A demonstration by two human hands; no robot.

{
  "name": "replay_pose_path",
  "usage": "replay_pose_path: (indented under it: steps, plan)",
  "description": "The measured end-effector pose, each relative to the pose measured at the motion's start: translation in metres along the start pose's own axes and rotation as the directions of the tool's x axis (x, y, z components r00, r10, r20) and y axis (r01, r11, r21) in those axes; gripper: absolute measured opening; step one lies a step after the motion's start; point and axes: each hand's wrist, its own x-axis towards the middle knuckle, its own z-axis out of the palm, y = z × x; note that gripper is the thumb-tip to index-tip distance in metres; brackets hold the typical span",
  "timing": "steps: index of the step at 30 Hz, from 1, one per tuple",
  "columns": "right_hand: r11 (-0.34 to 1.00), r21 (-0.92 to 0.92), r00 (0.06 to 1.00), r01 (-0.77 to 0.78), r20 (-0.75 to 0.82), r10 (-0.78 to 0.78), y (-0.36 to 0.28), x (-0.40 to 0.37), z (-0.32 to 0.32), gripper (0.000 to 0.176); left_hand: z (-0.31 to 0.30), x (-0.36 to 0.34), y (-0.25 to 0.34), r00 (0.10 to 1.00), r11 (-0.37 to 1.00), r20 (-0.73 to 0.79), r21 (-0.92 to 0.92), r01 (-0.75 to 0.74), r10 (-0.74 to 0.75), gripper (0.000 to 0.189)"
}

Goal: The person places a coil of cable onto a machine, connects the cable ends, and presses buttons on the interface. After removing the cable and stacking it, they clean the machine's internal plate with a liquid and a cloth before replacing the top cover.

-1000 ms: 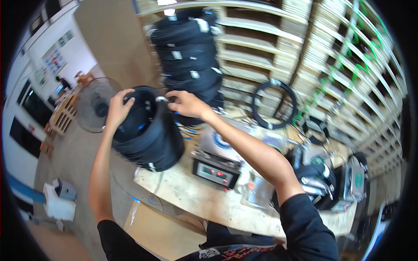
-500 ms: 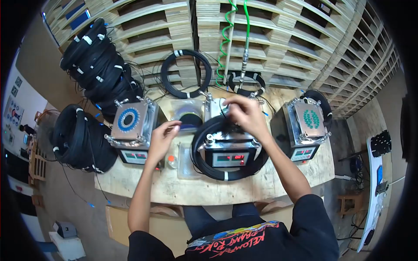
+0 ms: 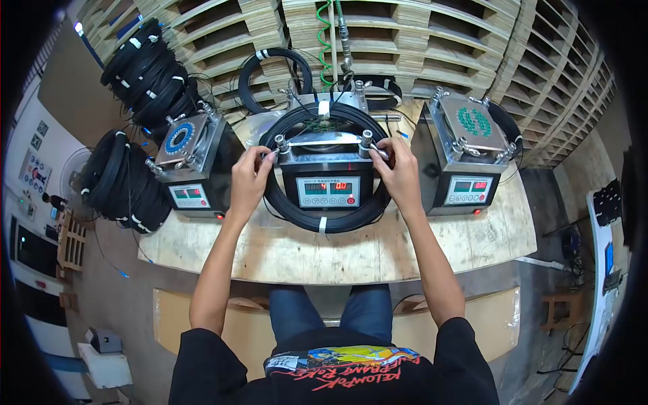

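A ring of black cable with white bands lies around the middle machine, whose red digits are lit. My left hand has its fingers pinched at the clamp post on the machine's left front corner. On the opposite front corner, my right hand pinches the clamp handle beside the other post. The fingertips of both hands partly cover the small handles. Between the posts runs a metal plate edge, with the cable coil passing behind it.
To the left stands a machine with a blue ring; to the right, one with green pieces. Cable coils are stacked at the far left. A coil leans on the pallets behind. A green hose hangs there.
Both hands have come down to the front posts of the middle machine, my right from above the coil. The view has shifted, and the coil now sits more upright around the machine.
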Motion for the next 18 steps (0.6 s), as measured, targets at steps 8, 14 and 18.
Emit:
replay_pose_path:
  steps: [8, 14, 18]
  plan:
    - [0.995, 0.025, 0.995, -0.093, 0.047, 0.091, 0.006, -0.001, -0.001, 0.02, -0.017, 0.01, 0.0, 0.897, 0.862, 0.202, 0.26, -0.436, 0.393, 0.015]
    - [0.981, 0.015, 0.953, -0.195, 0.239, 0.186, 0.024, 0.042, -0.019, 0.028, -0.024, 0.034, -0.035, 0.957, 0.95, 0.27, -0.256, 0.18, -0.109, 0.031]
    - [0.967, 0.167, 0.973, -0.193, 0.163, 0.165, 0.093, 0.099, 0.008, 0.033, -0.004, 0.089, -0.064, 0.963, 0.923, 0.202, -0.304, 0.235, -0.179, 0.04]
